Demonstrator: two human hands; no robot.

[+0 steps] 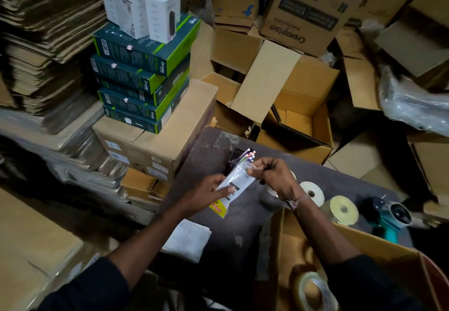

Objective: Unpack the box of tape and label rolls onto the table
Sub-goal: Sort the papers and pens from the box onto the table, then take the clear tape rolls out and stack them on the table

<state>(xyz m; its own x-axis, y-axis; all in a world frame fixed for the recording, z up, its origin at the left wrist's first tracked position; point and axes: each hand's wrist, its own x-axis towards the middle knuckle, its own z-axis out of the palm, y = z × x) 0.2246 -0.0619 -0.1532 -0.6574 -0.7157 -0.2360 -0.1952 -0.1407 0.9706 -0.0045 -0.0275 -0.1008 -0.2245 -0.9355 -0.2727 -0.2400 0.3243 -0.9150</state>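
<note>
**Packet Held Over the Table, Box Partly Unpacked**

A clear plastic packet (234, 184) is held above the dark table (243, 218) by both hands. The lower part of the packet is gripped by the left hand (206, 192), with the thumb pressed across its face and the fingers closed behind it. The upper edge is pinched by the right hand (272, 177), fingers curled shut on the plastic. A yellow and red label is visible at the packet's lower end (its print cannot be read). A bundle of pens (247, 156) with coloured caps stands just behind the packet.

The open cardboard box (359, 242) sits at the near right edge of the table, below the right forearm. A roll of clear tape (313, 288) lies inside the box, in its near corner.

Two label rolls are placed on the table beyond the box: a white roll (312, 192) beside the right wrist, and a pale yellow roll (343, 209) to its right. A tape dispenser (391, 216) with a teal handle lies further right. A folded white cloth (188, 240) rests on the table's near left part.
</note>
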